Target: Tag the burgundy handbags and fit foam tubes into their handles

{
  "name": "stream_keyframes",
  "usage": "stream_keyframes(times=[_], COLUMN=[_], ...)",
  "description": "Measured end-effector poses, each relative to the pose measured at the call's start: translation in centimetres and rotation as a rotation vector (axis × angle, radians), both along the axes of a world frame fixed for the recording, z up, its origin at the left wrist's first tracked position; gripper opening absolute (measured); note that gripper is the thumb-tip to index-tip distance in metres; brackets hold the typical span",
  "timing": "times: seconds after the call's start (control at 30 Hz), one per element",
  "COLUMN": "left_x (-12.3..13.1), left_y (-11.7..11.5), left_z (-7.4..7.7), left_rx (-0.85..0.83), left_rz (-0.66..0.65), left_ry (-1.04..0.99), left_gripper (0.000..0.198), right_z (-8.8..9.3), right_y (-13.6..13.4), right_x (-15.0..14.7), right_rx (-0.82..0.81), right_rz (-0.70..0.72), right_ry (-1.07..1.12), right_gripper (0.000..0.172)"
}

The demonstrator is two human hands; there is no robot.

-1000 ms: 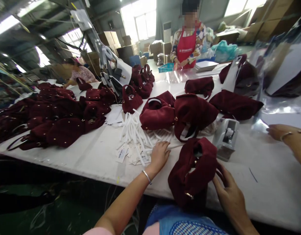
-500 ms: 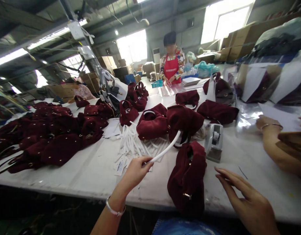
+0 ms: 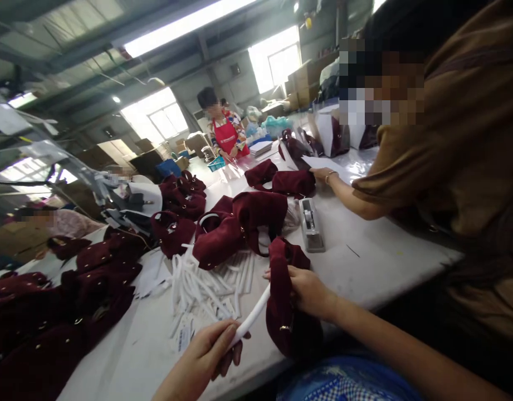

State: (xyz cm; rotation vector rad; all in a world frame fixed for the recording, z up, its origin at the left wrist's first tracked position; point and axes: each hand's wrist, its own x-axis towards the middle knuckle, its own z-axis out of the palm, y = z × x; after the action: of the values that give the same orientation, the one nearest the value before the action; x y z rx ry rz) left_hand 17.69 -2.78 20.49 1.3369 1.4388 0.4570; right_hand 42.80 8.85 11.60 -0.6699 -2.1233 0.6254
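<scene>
A white foam tube point(image 3: 253, 315) is pinched in my left hand point(image 3: 216, 348), low in front of me. Its far end meets the handle of a maroon handbag point(image 3: 296, 328) at the table's near edge; whether it is inside the handle I cannot tell. My right hand point(image 3: 308, 289) is closed on that handle, partly hidden by the fabric. Several more white foam tubes point(image 3: 198, 287) lie in a loose heap beyond my left hand. Just behind the heap sit two more maroon handbags, one point(image 3: 218, 240) in front of the other point(image 3: 260, 209).
A grey tape dispenser point(image 3: 312, 228) stands beyond my right hand. At right a co-worker in a brown top point(image 3: 460, 150) reaches over the table with a white sheet point(image 3: 323, 163). Many maroon bags point(image 3: 34, 328) pile up at left. Someone in a red apron point(image 3: 226, 136) stands at the back.
The view has turned right. My left hand has brought the white foam tube down to the near handbag. My right hand has gone from open to holding that bag's handle.
</scene>
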Motion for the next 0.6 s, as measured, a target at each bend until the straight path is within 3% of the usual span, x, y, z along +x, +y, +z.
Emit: stream_keyframes(times=[0.17, 0.4, 0.6], left_x=[0.7, 2.8, 4.2], left_y=[0.9, 1.8, 2.8], left_z=[-0.8, -1.0, -2.9], left_rx=[0.013, 0.193, 0.231], left_rz=[0.028, 0.243, 0.209], left_ry=[-0.054, -0.099, 0.003], left_gripper=[0.051, 0.060, 0.055], right_z=[0.2, -0.9, -1.8], right_y=[0.8, 3.2, 3.8], right_x=[-0.3, -1.5, -1.8], right_rx=[0.000, 0.058, 0.051], right_rz=[-0.156, -0.275, -0.288], right_ry=[0.040, 0.009, 0.038], right_gripper=[0.025, 0.021, 0.026])
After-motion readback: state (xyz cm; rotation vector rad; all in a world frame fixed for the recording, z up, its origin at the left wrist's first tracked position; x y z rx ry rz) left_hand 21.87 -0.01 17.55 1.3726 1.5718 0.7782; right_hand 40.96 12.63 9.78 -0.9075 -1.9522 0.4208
